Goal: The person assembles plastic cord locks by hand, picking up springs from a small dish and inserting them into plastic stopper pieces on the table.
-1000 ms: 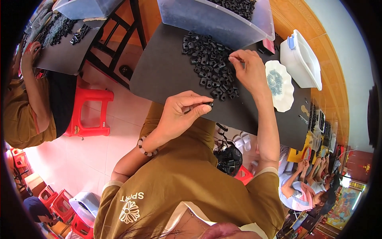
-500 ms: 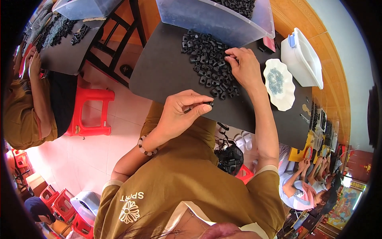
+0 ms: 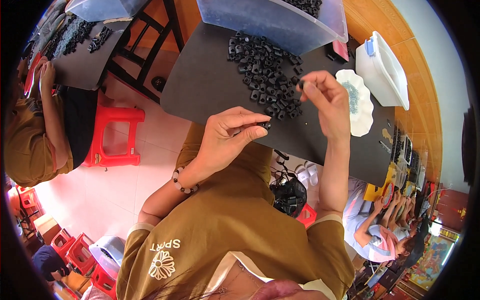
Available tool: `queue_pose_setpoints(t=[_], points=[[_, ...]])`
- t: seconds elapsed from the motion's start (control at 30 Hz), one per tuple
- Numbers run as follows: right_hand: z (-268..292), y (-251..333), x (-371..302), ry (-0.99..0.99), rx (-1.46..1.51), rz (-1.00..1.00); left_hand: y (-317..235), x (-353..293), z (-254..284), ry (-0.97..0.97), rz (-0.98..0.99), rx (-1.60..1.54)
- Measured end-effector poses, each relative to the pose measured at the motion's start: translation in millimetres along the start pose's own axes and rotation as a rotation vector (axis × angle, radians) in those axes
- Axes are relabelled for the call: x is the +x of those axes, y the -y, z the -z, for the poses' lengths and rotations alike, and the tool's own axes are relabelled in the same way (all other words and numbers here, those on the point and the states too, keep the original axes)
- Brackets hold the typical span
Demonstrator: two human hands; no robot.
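One piece (image 3: 265,124) in left hand (image 3: 226,136), near table edge (image 3: 185,114); bare tabletop (image 3: 195,75) beside pile (image 3: 265,67).

The dark, smooth bench (image 3: 200,75) has a rounded corner at its near left. Small black parts (image 3: 267,75) lie in a loose heap across its middle, just in front of a clear plastic bin (image 3: 260,32). Rightward sit a pink-and-black object (image 3: 340,51), a white wavy-rimmed dish (image 3: 364,117) and a white tub (image 3: 375,80).

The dark table (image 3: 197,75) had room on its left. A big see-through tub (image 3: 260,26) stood behind the black pile (image 3: 261,67), and a white dish (image 3: 363,120) blocked the right.
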State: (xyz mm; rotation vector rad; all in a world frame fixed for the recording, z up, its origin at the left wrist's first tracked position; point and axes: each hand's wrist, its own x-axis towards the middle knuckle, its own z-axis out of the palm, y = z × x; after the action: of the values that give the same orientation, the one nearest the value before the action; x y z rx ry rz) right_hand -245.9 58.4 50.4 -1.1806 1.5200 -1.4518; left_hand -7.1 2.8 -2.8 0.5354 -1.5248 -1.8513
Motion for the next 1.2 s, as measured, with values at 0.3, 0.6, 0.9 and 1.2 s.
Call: queue_pose_setpoints(t=[0.3, 0.6, 0.9, 1.2], points=[[-31, -1, -75, 0.013, 0.291, -0.108, -2, 3, -15, 0.029, -0.027, -0.046], [-35, -4, -89, -0.063, 0.227, 0.0, -2, -2, -21, 0.028, -0.071, 0.006], [-35, -10, -94, -0.075, 0.239, 0.007, -3, -3, -23, 0.018, -0.106, 0.058], [-39, -9, -97, -0.089, 0.143, -0.026, 0, -5, -22, 0.001, -0.297, 0.295]])
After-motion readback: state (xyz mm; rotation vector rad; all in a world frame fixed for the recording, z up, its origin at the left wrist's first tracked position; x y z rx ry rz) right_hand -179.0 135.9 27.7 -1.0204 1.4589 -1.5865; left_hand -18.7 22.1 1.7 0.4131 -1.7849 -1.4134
